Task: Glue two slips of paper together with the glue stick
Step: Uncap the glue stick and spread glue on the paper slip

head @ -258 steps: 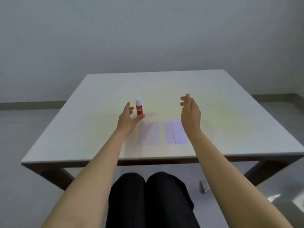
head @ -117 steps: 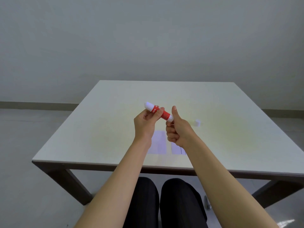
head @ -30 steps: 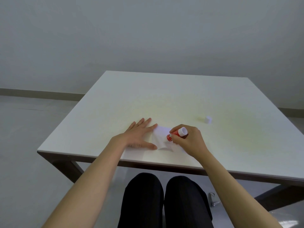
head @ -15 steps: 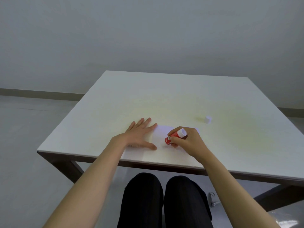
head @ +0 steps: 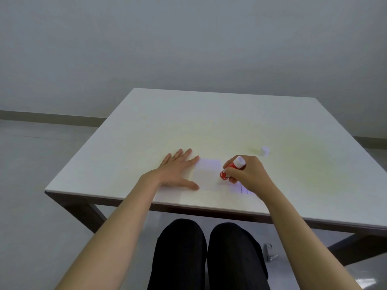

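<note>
A pale paper slip (head: 206, 174) lies flat on the white table (head: 209, 126) near its front edge. My left hand (head: 178, 172) rests flat with spread fingers on the slip's left side. My right hand (head: 246, 174) grips the red glue stick (head: 231, 168), tilted with its glue end down on the slip's right edge and its white base pointing up. A second slip (head: 245, 190) with a printed line shows partly beneath my right hand and wrist.
The glue stick's small white cap (head: 265, 151) stands on the table to the right, beyond my right hand. My black-trousered knees (head: 207, 248) sit under the front edge. A small metal item (head: 270, 253) lies on the floor.
My right hand has slid the glue stick to the right across the slip over the last second. My left hand stays pressed on the paper.
</note>
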Available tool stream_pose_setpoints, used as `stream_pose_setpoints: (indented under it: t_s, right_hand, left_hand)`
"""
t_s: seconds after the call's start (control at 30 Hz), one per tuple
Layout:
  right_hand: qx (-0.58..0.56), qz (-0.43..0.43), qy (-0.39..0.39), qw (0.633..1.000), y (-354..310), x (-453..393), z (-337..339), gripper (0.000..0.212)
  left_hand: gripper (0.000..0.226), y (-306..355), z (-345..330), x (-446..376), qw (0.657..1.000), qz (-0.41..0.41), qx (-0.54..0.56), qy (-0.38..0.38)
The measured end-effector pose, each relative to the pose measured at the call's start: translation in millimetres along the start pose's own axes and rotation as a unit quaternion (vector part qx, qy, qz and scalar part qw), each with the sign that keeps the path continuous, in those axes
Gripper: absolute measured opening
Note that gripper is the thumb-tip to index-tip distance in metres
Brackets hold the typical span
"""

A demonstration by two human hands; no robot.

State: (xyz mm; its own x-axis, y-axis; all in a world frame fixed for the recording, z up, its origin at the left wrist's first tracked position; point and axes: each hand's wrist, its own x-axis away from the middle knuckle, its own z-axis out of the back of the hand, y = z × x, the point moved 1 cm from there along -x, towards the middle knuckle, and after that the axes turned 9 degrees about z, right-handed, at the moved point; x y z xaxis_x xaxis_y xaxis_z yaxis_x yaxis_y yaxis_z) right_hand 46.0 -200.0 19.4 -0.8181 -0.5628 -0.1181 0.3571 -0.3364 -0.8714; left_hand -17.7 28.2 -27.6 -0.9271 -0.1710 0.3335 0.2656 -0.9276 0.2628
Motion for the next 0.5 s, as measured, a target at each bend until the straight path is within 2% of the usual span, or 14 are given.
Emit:
stream_pose_setpoints:
  t_s: [0.13,0.33,0.5]
  right_hand:
    - [-0.020,0.009,0.036,0.999,-1,-6,3,0.005]
    - [-0.075,0.017,-0.046,0.996,-8,-11,-34,0.006]
    - [-0.027,0.007,0.028,0.999,-2,-21,-26,0.010]
  left_hand:
    - [0.102,1,1,2,1.000,-0.002,0.004,0.001]
    - [0.102,2,2,3,1.000,0.000,0.009,-0.002]
    - [0.102,3,2,2,1.000,0.000,-0.004,-0.002]
